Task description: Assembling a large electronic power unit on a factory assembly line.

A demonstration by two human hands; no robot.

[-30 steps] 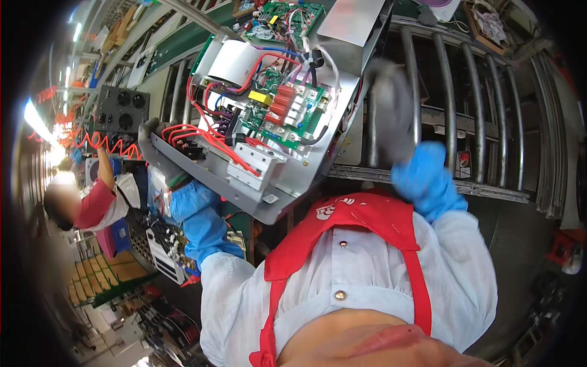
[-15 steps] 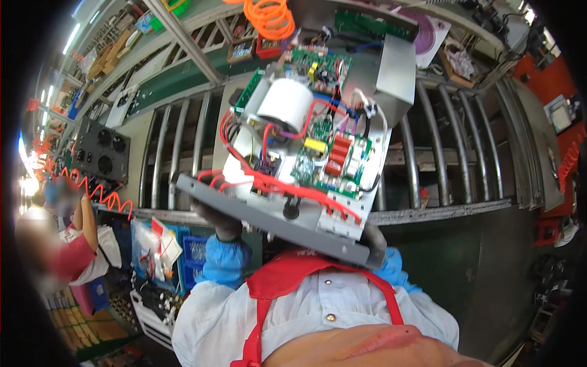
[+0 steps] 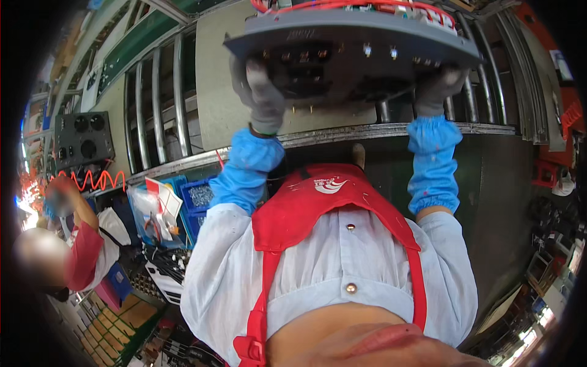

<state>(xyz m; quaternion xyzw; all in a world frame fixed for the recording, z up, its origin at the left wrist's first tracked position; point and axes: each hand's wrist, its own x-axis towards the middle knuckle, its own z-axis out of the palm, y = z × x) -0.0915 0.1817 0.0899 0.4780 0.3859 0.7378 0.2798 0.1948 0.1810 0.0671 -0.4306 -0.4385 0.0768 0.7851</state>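
Observation:
An electronics chassis with a dark grey panel point(image 3: 348, 46) is held at the far side, tilted so that the panel's outer face with its small brass and silver fittings shows. Red wires point(image 3: 361, 3) run along the top edge; most of the circuitry is hidden or out of view. My left hand point(image 3: 262, 95), in a grey glove, grips the panel's lower left part. At its lower right my right hand point(image 3: 438, 92), gloved too, is closed on the edge. Some fingers are hidden behind the panel.
A roller conveyor point(image 3: 162, 104) with a metal rail runs across, with a beige board point(image 3: 214, 79) on it. At the left stand a grey box with fans point(image 3: 84, 140), a coiled red hose point(image 3: 104, 179) and blue bins point(image 3: 197, 199). A co-worker in a red top point(image 3: 82, 260) is beyond.
The chassis has moved away from my body and tilted up, so the panel's outer face now shows instead of the circuit boards. Both my arms have stretched forward.

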